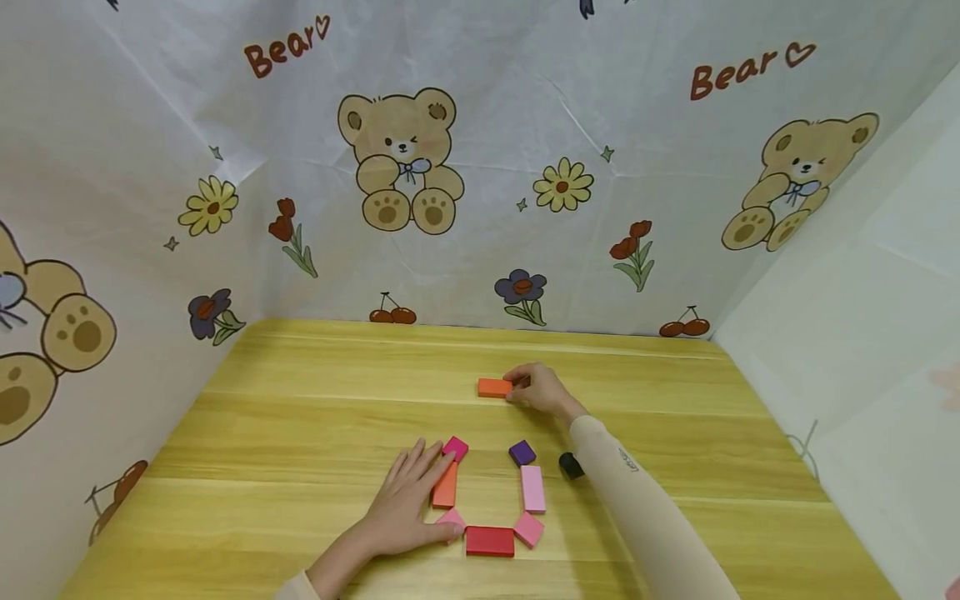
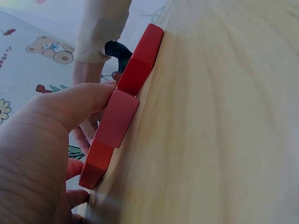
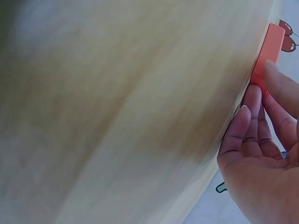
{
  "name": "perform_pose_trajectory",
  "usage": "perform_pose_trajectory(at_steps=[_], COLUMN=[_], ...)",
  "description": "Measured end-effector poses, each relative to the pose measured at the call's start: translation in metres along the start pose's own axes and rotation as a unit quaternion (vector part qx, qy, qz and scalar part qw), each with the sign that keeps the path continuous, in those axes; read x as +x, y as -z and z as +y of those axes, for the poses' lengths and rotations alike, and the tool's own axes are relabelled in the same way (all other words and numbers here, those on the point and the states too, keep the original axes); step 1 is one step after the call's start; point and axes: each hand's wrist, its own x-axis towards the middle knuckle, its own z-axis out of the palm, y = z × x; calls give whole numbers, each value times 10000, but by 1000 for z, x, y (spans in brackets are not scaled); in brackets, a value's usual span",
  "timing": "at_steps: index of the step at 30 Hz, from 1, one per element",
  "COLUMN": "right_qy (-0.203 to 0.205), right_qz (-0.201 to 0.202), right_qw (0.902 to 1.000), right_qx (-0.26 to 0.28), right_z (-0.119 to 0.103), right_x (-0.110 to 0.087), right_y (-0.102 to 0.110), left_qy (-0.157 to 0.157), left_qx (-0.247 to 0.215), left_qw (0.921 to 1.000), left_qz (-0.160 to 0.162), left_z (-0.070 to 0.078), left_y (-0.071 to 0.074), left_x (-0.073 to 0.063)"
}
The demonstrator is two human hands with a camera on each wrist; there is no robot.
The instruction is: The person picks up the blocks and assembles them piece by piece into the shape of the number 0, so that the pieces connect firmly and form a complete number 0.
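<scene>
At the far side of the table my right hand [image 1: 542, 389] pinches one end of an orange block [image 1: 492, 388] lying flat; the right wrist view shows the thumb and fingers around that orange block [image 3: 271, 51]. My left hand [image 1: 401, 508] is spread beside a row of blocks. Its fingers touch a magenta block [image 1: 456, 450] and an orange-red block [image 1: 446, 487], and its thumb overlaps a pink block [image 1: 452, 518]. A red block [image 1: 490, 542], another pink block [image 1: 529, 529], a light pink block [image 1: 533, 489] and a purple block [image 1: 522, 452] continue the outline, which gaps at the far side.
A small black object [image 1: 571, 465] sits beside the right forearm. The wooden table [image 1: 337, 375] is bounded by a bear-patterned white cloth [image 1: 480, 250] at the back and left. A white sheet [image 1: 847, 333] stands along the right edge.
</scene>
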Motion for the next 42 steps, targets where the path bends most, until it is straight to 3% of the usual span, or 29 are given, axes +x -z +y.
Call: perform_pose_trajectory(at_steps=[19, 32, 42], right_qy=[-31, 356, 539], right_qz=[76, 85, -175], right_qw=[10000, 9993, 9983], right_qx=[-33, -68, -102], right_z=[1, -11, -20], right_x=[-6, -34, -55], right_y=[-1, 2, -4], left_qy=[-4, 15, 38], left_qx=[7, 33, 53], left_qw=[10000, 10000, 10000], left_qz=[-33, -66, -62], left_z=[0, 0, 2], left_y=[1, 3, 4], left_x=[0, 1, 0])
